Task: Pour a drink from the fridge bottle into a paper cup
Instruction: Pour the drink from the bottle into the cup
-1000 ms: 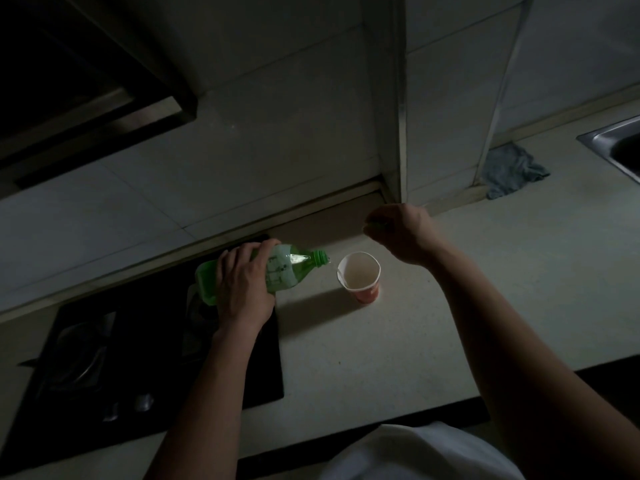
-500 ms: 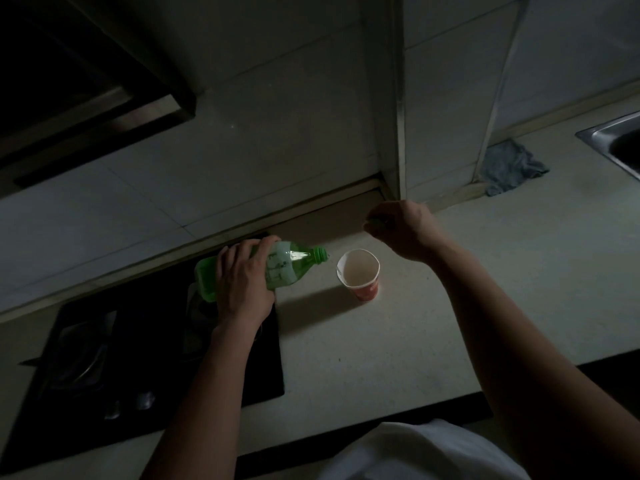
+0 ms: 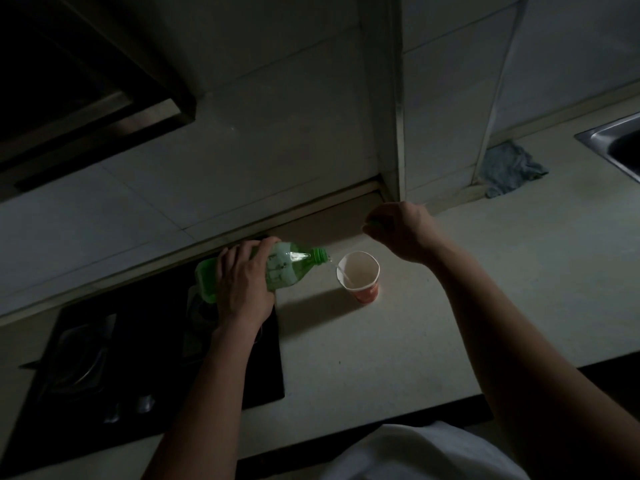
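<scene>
The green plastic bottle point(image 3: 282, 271), wrapped by the left hand point(image 3: 242, 282), is being tipped lower than 0.5 s ago; a thin stream point(image 3: 342, 273) is now being poured into the red paper cup point(image 3: 367, 295) beside it. A green cap point(image 3: 372, 222) is seemingly being pinched by the right hand point(image 3: 401, 233).

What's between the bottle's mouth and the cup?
Only a short gap over bare counter, crossed by a thin streak of drink from the bottle into the cup, in the head view.
</scene>
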The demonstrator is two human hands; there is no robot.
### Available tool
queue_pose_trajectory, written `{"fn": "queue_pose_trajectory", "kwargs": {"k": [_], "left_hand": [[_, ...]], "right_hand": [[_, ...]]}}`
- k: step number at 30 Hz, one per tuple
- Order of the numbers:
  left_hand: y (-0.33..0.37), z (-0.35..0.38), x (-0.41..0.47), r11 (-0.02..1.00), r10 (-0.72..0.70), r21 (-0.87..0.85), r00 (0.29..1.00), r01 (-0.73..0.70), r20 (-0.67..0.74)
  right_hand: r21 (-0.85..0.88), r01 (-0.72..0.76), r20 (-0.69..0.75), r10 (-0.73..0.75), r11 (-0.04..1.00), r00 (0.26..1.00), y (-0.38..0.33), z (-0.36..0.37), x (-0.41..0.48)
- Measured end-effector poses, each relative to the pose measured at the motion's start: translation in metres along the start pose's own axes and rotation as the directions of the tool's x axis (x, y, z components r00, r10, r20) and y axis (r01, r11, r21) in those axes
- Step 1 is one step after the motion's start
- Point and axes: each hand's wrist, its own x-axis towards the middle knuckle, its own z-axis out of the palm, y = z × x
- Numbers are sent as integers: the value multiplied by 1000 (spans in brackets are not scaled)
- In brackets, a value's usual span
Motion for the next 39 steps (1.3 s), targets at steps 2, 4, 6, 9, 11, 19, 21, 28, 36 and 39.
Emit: {"fn": "queue_pose_trajectory", "kwargs": {"k": [2, 4, 6, 9, 11, 19, 21, 28, 36, 39], "left_hand": [[0, -1, 0, 1000, 0, -2, 1000, 0, 2], [0, -2, 0, 1000, 1, 3, 1000, -1, 7], [0, -3, 1, 1000, -1, 5, 1000, 1, 13], [1, -5, 1, 1000, -3, 7, 1000, 3, 22], [1, -5, 1, 1000, -2, 13, 1000, 2, 28], [2, -5, 1, 1000, -2, 4, 1000, 2, 25], [2, -5, 1, 1000, -4, 3, 1000, 4, 29], [1, -5, 2, 1000, 11, 19, 1000, -11, 12], [0, -4, 2, 1000, 12, 17, 1000, -12, 5], [0, -4, 2, 1000, 11, 20, 1000, -11, 6]], "right_hand": [[-8, -8, 4, 8, 1000, 1000, -1, 0, 0], [-13, -6, 6, 6, 1000, 1000, -1, 0, 0], [-9, -1, 10, 1, 1000, 1000, -1, 1, 0], [-2, 4, 5, -4, 1000, 1000, -1, 1, 0], [-3, 0, 7, 0, 1000, 1000, -2, 1, 0], [-4, 2, 2, -2, 1000, 1000, 0, 2, -1], [-1, 3, 5, -3, 1000, 1000, 1, 2, -1], [4, 19, 4, -19, 1000, 1000, 4, 4, 0], [8, 19, -5, -19, 1000, 1000, 2, 3, -2], [9, 6, -11, -6, 1000, 1000, 3, 4, -2]]}}
